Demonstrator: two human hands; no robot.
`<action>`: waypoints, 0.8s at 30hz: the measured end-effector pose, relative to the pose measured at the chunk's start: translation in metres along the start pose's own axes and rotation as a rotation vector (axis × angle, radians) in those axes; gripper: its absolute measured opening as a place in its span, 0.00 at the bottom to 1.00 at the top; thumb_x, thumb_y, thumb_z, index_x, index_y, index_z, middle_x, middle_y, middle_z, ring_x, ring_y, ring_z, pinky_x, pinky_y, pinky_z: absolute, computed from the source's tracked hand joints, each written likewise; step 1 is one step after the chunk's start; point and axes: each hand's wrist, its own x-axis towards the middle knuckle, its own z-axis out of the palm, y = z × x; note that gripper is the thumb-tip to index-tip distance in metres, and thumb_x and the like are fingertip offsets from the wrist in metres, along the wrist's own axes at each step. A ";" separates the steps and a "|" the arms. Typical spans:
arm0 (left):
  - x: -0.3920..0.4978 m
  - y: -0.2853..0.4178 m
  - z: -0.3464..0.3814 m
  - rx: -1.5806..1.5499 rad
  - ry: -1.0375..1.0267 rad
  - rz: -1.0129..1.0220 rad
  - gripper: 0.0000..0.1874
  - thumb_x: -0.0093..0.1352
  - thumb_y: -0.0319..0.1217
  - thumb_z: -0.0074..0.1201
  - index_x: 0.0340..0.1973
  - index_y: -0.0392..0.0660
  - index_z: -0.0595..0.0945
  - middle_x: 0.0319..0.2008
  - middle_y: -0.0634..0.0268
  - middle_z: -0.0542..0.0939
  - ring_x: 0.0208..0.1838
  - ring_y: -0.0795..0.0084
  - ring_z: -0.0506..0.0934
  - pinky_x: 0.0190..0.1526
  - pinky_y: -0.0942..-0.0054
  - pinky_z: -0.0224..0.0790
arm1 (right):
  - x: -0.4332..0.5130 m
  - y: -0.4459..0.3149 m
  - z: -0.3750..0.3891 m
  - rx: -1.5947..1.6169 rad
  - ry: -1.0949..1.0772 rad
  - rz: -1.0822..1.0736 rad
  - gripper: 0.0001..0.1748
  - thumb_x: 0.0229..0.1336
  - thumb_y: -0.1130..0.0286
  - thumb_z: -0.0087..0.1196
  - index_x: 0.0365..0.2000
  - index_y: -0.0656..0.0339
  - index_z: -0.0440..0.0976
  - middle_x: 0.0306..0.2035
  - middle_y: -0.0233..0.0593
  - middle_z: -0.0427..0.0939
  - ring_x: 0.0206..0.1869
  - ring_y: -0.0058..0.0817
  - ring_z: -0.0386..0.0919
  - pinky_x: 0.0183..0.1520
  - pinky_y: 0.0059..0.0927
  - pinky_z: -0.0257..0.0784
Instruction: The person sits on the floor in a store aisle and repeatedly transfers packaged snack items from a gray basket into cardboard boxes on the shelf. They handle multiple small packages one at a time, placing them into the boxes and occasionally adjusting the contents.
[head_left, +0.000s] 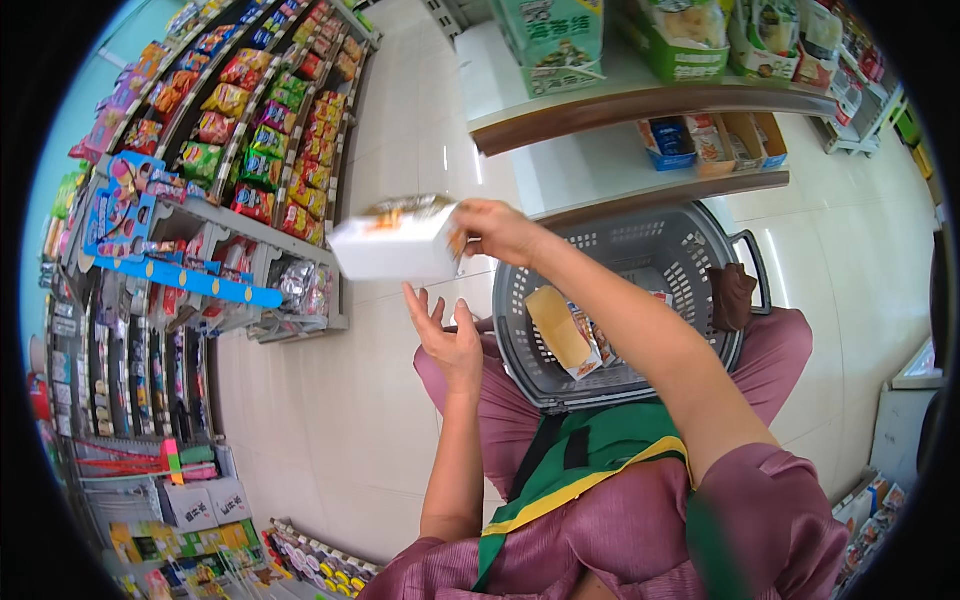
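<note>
My right hand (495, 229) grips the right end of a white cardboard box (397, 251) with an orange print, held up over the floor; motion blurs it. Just below the box, my left hand (450, 337) is raised with its fingers apart and nothing in it. Whether its fingertips touch the box I cannot tell. Between my knees stands a grey plastic shopping basket (637, 255). Inside it lie an open-topped cardboard display box (559, 326) and some small packets, partly hidden by my right forearm.
Ahead is a shelf unit (645, 109) with green cartons (551, 45) above and small boxes of packets (709, 142) below. Left of me stands a rack of bagged snacks (247, 127), its end shelf edged by a blue strip (187, 281). A brown cloth (731, 296) hangs at the basket's handle.
</note>
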 end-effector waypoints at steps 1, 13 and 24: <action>0.001 0.000 -0.005 0.011 0.020 0.006 0.35 0.64 0.21 0.48 0.65 0.37 0.53 0.63 0.44 0.59 0.64 0.56 0.62 0.58 0.63 0.63 | 0.004 0.006 -0.005 0.353 0.004 0.012 0.10 0.59 0.63 0.52 0.35 0.60 0.72 0.25 0.29 0.74 0.31 0.20 0.72 0.41 0.27 0.71; -0.013 -0.032 0.009 0.027 -0.143 -0.188 0.29 0.64 0.24 0.49 0.61 0.35 0.62 0.59 0.43 0.64 0.56 0.52 0.71 0.45 0.68 0.75 | -0.009 0.072 -0.083 0.535 0.870 0.217 0.11 0.63 0.62 0.46 0.36 0.59 0.70 0.30 0.33 0.71 0.27 0.22 0.66 0.26 0.22 0.61; -0.022 -0.007 0.019 0.065 -0.219 -0.179 0.27 0.67 0.27 0.49 0.60 0.35 0.62 0.57 0.44 0.67 0.51 0.59 0.74 0.42 0.71 0.73 | -0.067 0.061 -0.095 0.378 0.597 0.144 0.12 0.61 0.61 0.50 0.34 0.59 0.73 0.30 0.32 0.74 0.29 0.22 0.71 0.28 0.22 0.66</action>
